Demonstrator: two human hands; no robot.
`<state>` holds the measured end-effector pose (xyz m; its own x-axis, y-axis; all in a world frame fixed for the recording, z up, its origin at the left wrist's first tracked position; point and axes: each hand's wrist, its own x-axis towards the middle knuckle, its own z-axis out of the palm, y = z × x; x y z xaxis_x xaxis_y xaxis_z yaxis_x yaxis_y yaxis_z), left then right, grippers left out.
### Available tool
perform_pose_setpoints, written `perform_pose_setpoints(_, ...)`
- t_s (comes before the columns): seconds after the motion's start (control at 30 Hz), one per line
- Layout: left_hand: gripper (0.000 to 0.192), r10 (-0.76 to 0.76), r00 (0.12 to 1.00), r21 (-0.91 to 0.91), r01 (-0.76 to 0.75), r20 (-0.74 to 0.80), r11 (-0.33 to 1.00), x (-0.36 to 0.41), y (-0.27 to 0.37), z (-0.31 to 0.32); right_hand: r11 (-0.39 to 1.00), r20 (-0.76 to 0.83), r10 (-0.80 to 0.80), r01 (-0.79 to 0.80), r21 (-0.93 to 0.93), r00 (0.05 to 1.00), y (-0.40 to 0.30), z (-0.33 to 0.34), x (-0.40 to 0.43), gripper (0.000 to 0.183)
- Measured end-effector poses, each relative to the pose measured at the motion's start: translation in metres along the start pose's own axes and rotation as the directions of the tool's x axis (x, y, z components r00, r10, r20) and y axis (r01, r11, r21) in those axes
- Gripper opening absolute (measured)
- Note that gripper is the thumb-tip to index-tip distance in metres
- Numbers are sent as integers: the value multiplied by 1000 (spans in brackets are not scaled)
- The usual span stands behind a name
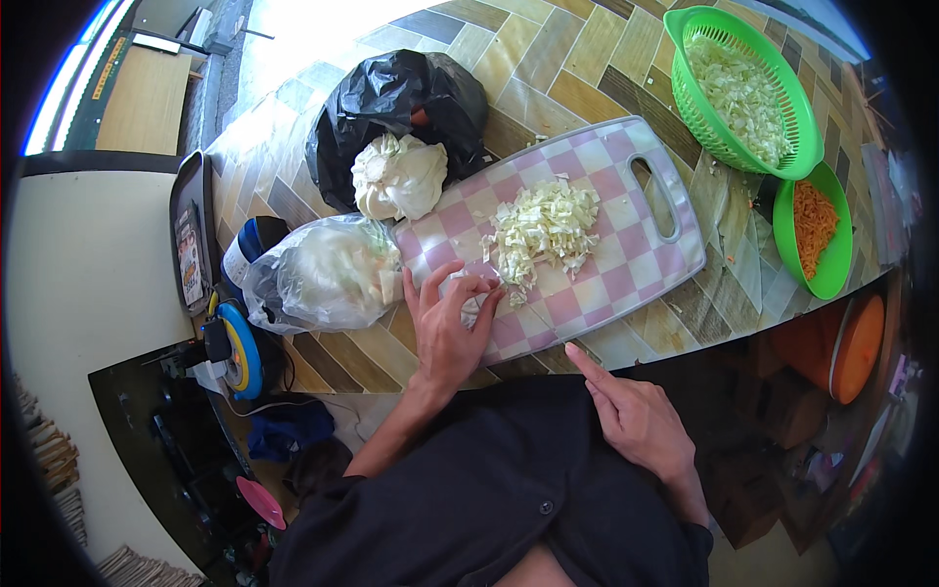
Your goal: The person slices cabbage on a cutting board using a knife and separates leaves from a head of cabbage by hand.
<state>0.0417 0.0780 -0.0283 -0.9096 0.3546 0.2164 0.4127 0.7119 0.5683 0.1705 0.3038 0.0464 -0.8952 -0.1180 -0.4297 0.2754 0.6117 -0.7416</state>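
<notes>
A checkered pink-and-white cutting board [609, 293] lies on the table with a pile of chopped pale cabbage [546, 227] on it. My left hand [451, 323] is at the board's near left part, thumb and index fingertip close together beside a whitish piece [469, 304]; whether they pinch anything is unclear. My right hand [642, 425] is at the near edge, index finger extended towards the board, other fingers curled. A thin line crosses the board between the hands; I cannot tell if it is a blade. A cabbage head [400, 176] touches the board's far left side.
Behind the cabbage head is a black plastic bag [396, 88]; a clear bag of pale vegetable pieces [323, 271] sits left of my left hand. At right stand a green colander [682, 95] of chopped cabbage and a green bowl [840, 242] of shredded carrot. A dark tray [178, 220] is far left.
</notes>
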Motion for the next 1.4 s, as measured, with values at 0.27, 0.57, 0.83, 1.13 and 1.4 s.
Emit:
perform_pose_setpoints(0.27,21,10,999,13,-10,36,1000,0,5,-3,999,-75,-51,51,-2,996,8,20,17,60)
perform_pose_setpoints(0.57,23,88,992,94,-96,86,991,-6,6,-2,994,-56,-57,61,86,997,-2,2,7,62)
perform_pose_setpoints(0.83,22,-10,1000,50,10,0,999,-3,13,-2,998,-28,-40,41,40,999,7,-1,-7,61)
perform_pose_setpoints(1.13,16,60,997,84,-63,40,994,-5,6,-4,999,-13,-30,30,-11,999,12,11,2,62)
perform_pose_setpoints(1.4,22,61,997,50,-63,44,997,-4,3,-2,999,-29,-49,49,-4,998,4,7,15,59)
